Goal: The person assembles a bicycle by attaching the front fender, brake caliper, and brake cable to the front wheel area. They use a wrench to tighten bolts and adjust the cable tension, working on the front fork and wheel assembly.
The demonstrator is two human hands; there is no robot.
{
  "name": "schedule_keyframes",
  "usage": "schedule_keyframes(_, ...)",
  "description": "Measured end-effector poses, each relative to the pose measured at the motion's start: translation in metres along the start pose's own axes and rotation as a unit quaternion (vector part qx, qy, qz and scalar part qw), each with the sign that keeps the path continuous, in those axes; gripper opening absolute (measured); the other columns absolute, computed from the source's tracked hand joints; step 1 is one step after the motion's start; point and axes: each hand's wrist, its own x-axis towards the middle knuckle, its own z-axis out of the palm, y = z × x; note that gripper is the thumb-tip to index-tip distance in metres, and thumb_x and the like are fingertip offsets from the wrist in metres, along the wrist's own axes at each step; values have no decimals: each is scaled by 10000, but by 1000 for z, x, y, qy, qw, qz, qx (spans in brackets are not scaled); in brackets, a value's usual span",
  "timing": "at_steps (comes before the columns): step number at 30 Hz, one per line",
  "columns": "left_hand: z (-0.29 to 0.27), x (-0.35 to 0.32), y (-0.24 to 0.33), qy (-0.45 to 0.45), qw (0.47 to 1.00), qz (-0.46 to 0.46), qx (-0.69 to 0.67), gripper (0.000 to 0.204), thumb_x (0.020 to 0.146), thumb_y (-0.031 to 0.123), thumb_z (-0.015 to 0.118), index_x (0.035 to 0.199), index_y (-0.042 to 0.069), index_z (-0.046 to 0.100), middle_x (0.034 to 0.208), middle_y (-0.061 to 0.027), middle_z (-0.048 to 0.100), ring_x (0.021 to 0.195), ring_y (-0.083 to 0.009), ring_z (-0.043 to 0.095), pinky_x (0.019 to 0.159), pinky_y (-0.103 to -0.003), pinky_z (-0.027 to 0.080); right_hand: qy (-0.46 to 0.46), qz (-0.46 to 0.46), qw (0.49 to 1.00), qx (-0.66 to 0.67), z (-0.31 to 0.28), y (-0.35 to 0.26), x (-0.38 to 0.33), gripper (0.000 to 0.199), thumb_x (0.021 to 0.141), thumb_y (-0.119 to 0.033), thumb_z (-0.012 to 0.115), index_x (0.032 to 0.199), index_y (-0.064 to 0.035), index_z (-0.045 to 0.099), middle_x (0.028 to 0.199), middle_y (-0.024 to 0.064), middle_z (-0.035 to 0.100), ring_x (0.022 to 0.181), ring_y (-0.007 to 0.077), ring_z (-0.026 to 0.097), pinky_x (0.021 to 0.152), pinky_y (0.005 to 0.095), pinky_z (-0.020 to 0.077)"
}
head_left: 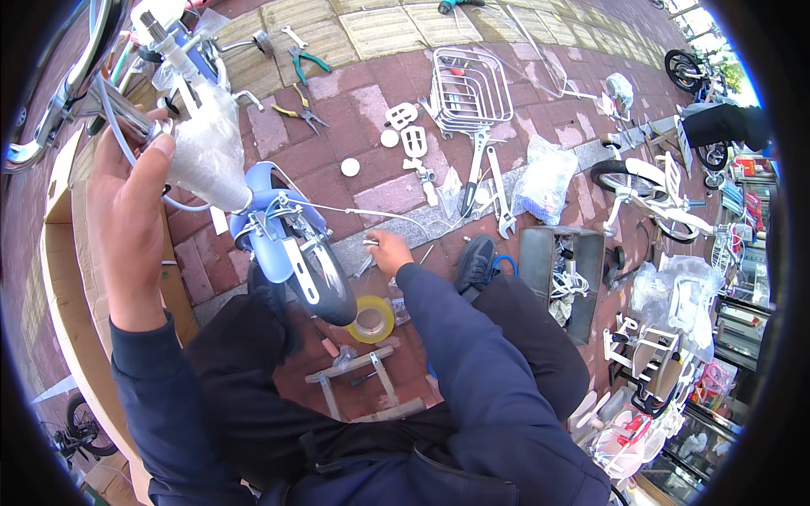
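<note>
Evidently my left hand curls around a metal tube, beyond and left of the wheel, some fingers hidden. Right of the wheel, my right hand pinches a small piece, mostly covered, hard to identify.

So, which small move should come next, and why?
Perhaps move the right hand, holding a small metallic object, to the brake by the blue fender: a white cable trails from that brake, while the left hand grips the silver tube.
</note>
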Motion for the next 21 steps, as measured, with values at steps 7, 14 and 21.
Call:
schedule_keyframes(7,1,0,5,-5,998,-4,-66,470,925,255,647,1261,-65,569,1136,-141,637,1055,-190,595,978,-316,435,-61,-116,988,85,-27,-58,25,256,812,-168,730,1026,-35,685,918,182,705,872,338,690,771,398,528)
schedule_keyframes(14,3,0,5,3,998,-12,-68,438,913,249,641,1227,-52,592,1091,-119,649,994,-164,603,910,-299,465,-41,-172,984,19,-29,-77,32,250,845,-183,709,1071,-75,702,976,163,711,955,358,674,828,407,526)
schedule_keyframes(21,4,-1,9,0,998,-16,-66,427,910,248,632,1216,-49,593,1038,-100,643,932,-142,604,810,-274,503,-225,-88,970,-9,-65,-107,48,284,831,-203,706,1092,-91,719,997,176,724,968,392,663,865,442,516)
